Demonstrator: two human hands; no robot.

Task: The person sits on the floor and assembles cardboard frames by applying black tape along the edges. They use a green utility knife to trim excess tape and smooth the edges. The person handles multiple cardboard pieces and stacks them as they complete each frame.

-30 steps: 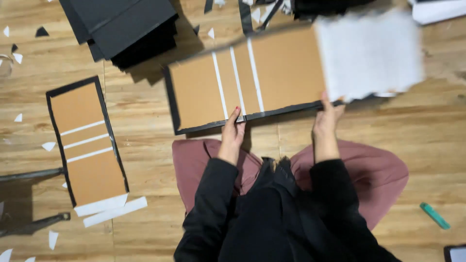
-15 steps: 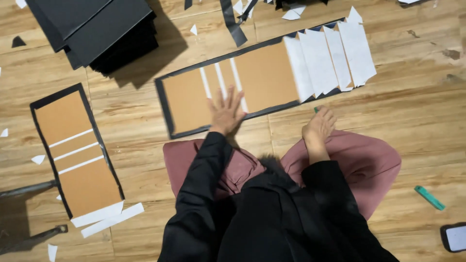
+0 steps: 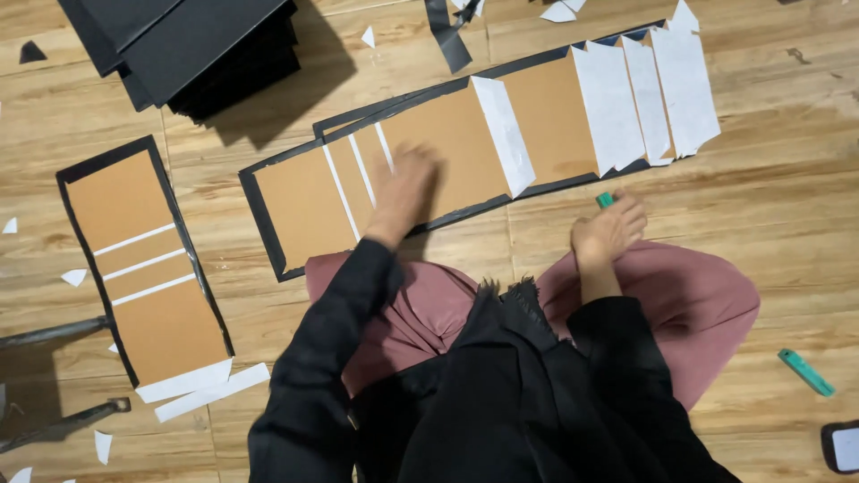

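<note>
Left hand (image 3: 404, 190) lies flat, fingers spread and clamped on nothing, pressing down on the brown cardboard panel (image 3: 452, 143) of the long cover laid across the wooden floor (image 3: 787, 224) in front of the knees. Its outline is blurred, so it reads as mid-rub. Right hand (image 3: 610, 228) sits near the panel's lower edge, fingers curled around a small green tool (image 3: 605, 199); only the tip shows, so how firm the grip is I cannot tell.

Doing this well, by my judgement, means pressing from the centre of the board outward, so the glued surface beds evenly into the black backing sheet (image 3: 268, 224) and its border stays even, while the other hand steadies the piece.

Beyond the left hand, a loose white paper strip (image 3: 504, 134) lies tilted across the panel, and more white strips (image 3: 649, 94) cover its far right end. Left of the person, a second, finished-looking cover (image 3: 143, 268) lies apart on the floor with a white strip beside it. Farther off, a stack of black sheets (image 3: 197, 45) sits at the top left among paper scraps. Another green tool (image 3: 805, 372) rests on the floor at the right.
</note>
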